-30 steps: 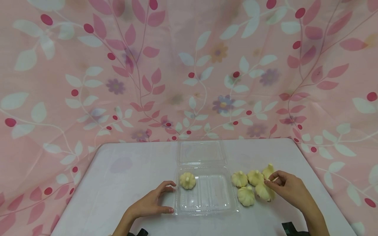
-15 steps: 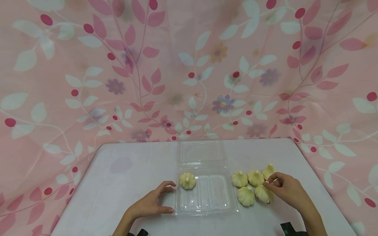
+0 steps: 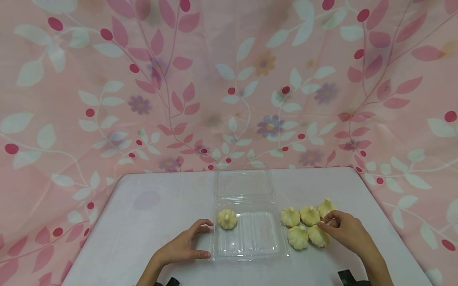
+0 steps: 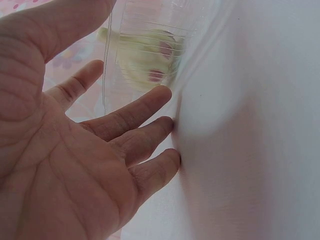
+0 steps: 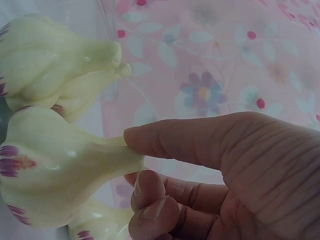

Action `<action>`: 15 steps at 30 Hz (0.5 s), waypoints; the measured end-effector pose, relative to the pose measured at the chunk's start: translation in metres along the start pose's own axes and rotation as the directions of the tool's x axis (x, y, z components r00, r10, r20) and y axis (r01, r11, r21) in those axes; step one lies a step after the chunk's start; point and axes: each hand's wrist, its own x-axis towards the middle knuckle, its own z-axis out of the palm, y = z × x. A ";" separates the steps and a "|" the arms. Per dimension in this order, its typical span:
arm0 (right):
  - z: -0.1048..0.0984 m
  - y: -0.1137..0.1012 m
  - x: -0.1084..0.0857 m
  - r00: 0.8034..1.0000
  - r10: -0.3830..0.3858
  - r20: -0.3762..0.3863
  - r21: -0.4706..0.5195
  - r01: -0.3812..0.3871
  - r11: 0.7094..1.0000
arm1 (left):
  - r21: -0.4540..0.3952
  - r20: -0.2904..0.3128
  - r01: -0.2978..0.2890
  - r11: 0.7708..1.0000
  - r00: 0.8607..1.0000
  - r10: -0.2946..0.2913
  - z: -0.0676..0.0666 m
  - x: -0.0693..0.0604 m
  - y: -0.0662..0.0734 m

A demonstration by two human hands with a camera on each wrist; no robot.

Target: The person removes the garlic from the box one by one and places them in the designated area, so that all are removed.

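In the head view my left hand (image 3: 183,244) lies at the left edge of a clear plastic clamshell container (image 3: 250,254), thumb and fingers spread. The left wrist view shows this palm with relaxed fingers (image 4: 137,117) beside the container's wall. Inside, at the back left, sits one pale garlic bulb (image 3: 227,219). To the right of the container my right hand (image 3: 348,231) pinches another garlic bulb (image 3: 319,237) by its stem. In the right wrist view, thumb and fingertips meet around that bulb's (image 5: 55,165) stem; its body has purple streaks.
Several more garlic bulbs (image 3: 298,238) cluster on the white table (image 3: 161,206) between the container and my right hand. The container's lid (image 3: 245,185) lies folded back behind it. A pink floral cloth (image 3: 214,79) hangs behind the table.
My right hand has shifted slightly left, and the pinched garlic bulb has moved a little left and toward me. The left hand has stayed still.
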 end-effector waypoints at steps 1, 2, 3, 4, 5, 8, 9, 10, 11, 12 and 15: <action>0.000 0.000 0.000 1.000 -0.003 0.003 -0.001 0.003 1.000 | -0.001 0.000 0.001 1.000 1.000 -0.001 0.000 0.000 0.000; 0.000 0.000 0.000 1.000 -0.001 0.006 0.000 0.001 1.000 | -0.001 0.000 0.001 1.000 1.000 -0.001 0.000 0.000 0.000; 0.000 -0.001 0.000 1.000 -0.001 0.009 0.001 0.001 1.000 | -0.002 0.000 0.001 1.000 1.000 -0.001 0.000 0.000 0.000; 0.001 -0.001 0.000 1.000 -0.002 0.011 0.002 0.002 1.000 | -0.002 0.000 0.000 1.000 1.000 0.000 0.000 0.000 0.000; 0.001 -0.001 -0.001 1.000 -0.006 0.011 0.003 0.006 1.000 | -0.002 0.000 -0.001 1.000 1.000 0.001 0.000 0.000 0.000; 0.003 0.000 0.000 1.000 -0.003 0.013 0.004 0.003 1.000 | -0.001 -0.001 -0.002 1.000 1.000 0.002 0.000 0.000 0.000; 0.004 0.000 0.000 1.000 -0.004 0.014 0.004 0.004 1.000 | -0.001 -0.001 -0.001 1.000 1.000 0.001 0.000 0.000 0.000; 0.004 0.000 0.000 1.000 -0.005 0.014 0.003 0.005 1.000 | 0.001 -0.002 -0.001 1.000 1.000 0.001 0.000 0.000 0.000; 0.004 0.001 0.000 1.000 -0.004 0.015 0.003 0.004 1.000 | 0.003 -0.002 -0.001 1.000 1.000 0.001 0.001 0.000 0.000; 0.005 0.001 0.000 1.000 -0.002 0.017 0.003 0.002 1.000 | 0.005 -0.002 -0.002 1.000 1.000 0.002 0.001 0.000 0.000; 0.004 0.001 0.000 1.000 0.003 0.026 0.001 -0.003 1.000 | 0.009 -0.003 -0.005 1.000 1.000 0.005 0.001 0.000 0.000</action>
